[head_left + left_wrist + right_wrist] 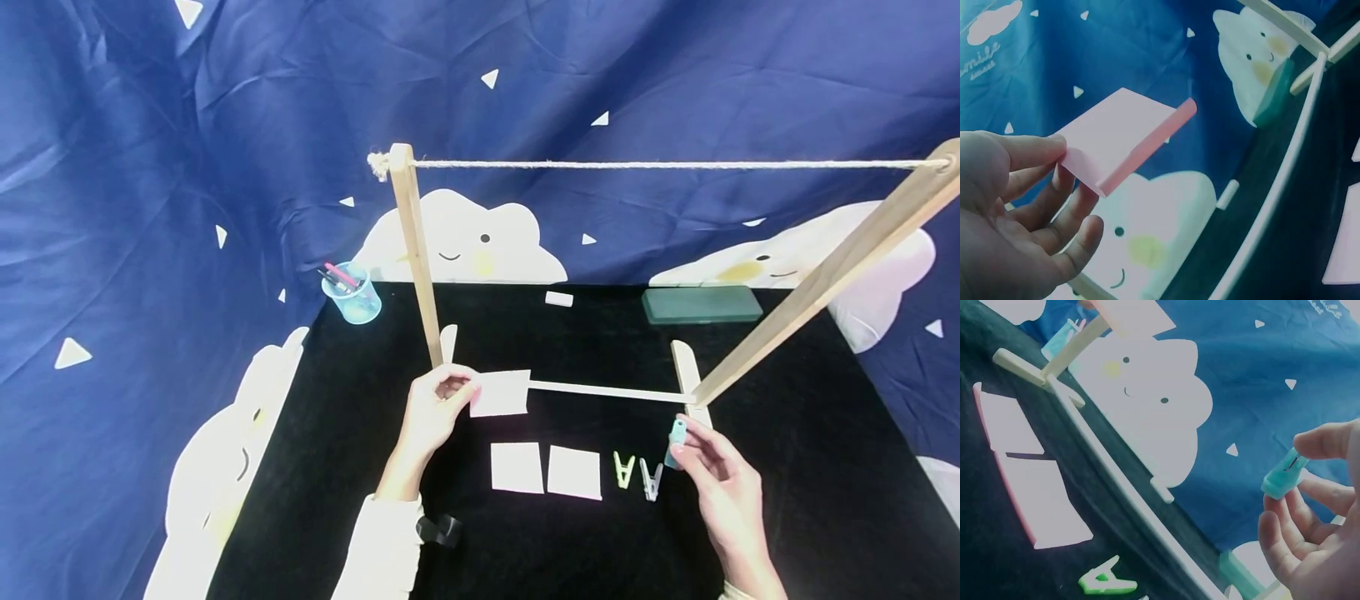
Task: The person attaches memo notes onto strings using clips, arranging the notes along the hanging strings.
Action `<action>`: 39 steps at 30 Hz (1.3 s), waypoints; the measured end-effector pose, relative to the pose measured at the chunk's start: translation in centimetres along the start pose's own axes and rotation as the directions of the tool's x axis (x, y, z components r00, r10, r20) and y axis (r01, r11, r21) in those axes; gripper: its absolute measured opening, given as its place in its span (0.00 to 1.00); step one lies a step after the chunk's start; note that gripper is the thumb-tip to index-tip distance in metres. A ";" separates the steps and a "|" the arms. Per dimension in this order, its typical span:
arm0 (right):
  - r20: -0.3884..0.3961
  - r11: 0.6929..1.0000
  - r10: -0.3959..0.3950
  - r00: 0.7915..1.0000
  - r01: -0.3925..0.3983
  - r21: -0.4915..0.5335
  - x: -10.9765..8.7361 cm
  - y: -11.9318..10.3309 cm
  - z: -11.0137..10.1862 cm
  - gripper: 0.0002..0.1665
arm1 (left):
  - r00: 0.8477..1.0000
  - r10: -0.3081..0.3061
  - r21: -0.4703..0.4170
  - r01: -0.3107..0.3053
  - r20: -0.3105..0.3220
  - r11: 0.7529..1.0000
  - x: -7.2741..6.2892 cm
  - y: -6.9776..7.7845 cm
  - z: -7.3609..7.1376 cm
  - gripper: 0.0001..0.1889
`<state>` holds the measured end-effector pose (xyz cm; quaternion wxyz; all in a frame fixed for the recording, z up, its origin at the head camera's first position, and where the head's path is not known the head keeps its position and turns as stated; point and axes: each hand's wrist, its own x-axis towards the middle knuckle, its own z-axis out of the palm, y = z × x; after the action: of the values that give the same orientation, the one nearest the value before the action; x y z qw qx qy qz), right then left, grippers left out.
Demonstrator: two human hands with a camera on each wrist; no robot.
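My left hand (438, 408) pinches a pale pink sheet of paper (501, 393) by its left edge, held up above the table. One edge of that paper (1125, 134) curls over in the left wrist view. On the right, my right hand (723, 483) pinches a teal clothespin (677, 442) between thumb and fingers; the right wrist view shows the clothespin (1284, 475) too. Two more paper squares lie side by side, one left (517, 467) and one right (574, 472). Beside them lie a light green clothespin (624, 470) and a grey clothespin (651, 480).
A wooden frame (420, 250) carries a taut rope (637, 165) above the table, with a low crossbar (611, 391). Behind it are a blue cup with pens (358, 302), a white block (558, 298) and a green case (701, 305). A dark blue curtain (225, 125) hangs behind.
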<state>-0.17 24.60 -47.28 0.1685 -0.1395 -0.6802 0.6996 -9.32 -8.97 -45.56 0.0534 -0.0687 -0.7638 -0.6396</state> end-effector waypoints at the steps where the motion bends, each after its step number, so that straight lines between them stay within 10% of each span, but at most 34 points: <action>1: 0.003 1.000 -0.008 1.000 0.008 0.016 0.0 -0.2 0.2 0.19 | 1.000 0.010 -0.007 -0.010 0.009 1.000 0.2 0.1 0.1 0.06; 18: -0.036 0.996 0.075 0.997 -0.073 0.052 0.2 -1.6 2.0 0.17 | 0.999 0.013 -0.025 -0.012 0.050 1.000 0.5 0.2 0.7 0.06; 31: -0.005 0.998 -0.040 0.999 0.040 0.044 0.4 -2.4 3.1 0.15 | 0.999 0.041 -0.041 -0.040 0.026 0.998 2.2 2.1 1.0 0.06; 39: 0.080 0.953 -0.239 0.968 0.217 0.212 1.2 -3.8 3.2 0.16 | 0.994 0.088 -0.068 -0.092 -0.062 0.993 3.4 4.0 1.7 0.07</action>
<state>-2.44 22.25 -43.35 0.2256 -0.0054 -0.6253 0.7471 -12.01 -6.51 -41.38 0.1023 -0.0859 -0.7350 -0.6648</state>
